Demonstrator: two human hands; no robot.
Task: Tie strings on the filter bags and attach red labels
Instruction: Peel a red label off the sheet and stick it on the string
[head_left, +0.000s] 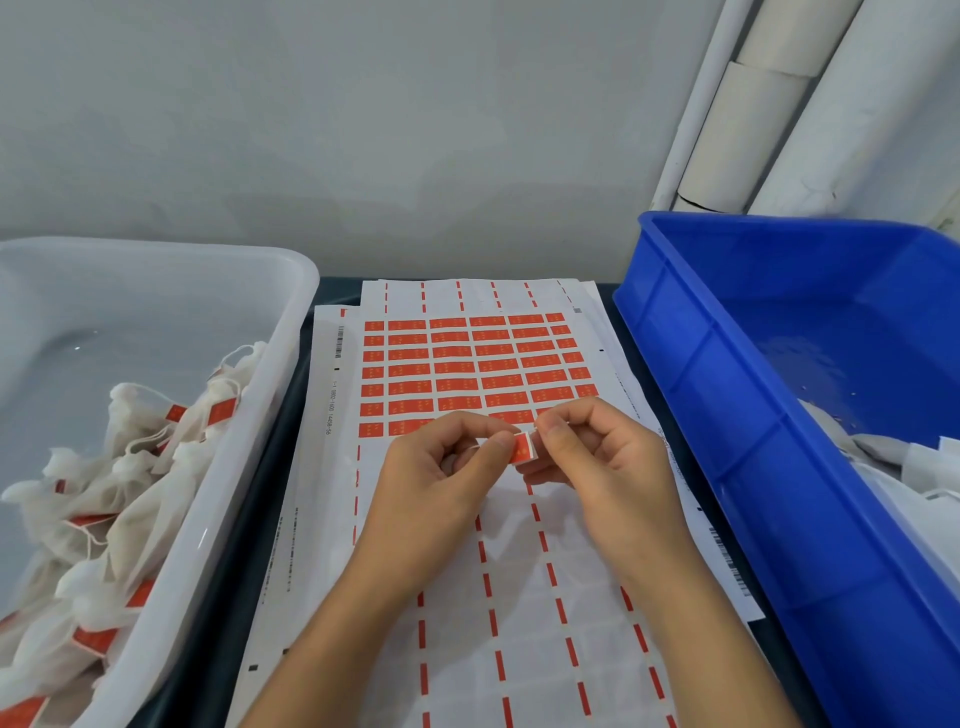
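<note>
One red label (523, 449) sits pinched between my two hands, just above the label sheet (467, 364) on the bench (332, 291). My left hand (447, 467) has thumb and forefinger clamped on its left part; my right hand (597, 457) nips its right edge, fingers curled in. Both grips are closed on that label. I cannot make out a string at the label, nor any bag under my hands, so I judge this the labelling step: the sticker is lifted and being folded or readied. Next I need a string end laid in the fold and the halves pressed squarely together, sticky faces meeting cleanly.

Eight rows of red labels show on the sheet, the nearest partly hidden by my hands. Two tubs flank it: a white tub (291, 332) on my left with a heap of tagged filter bags (119, 467), too tangled to count, and a blue crate (727, 395) on my right with pale bags (893, 462) in its corner.
</note>
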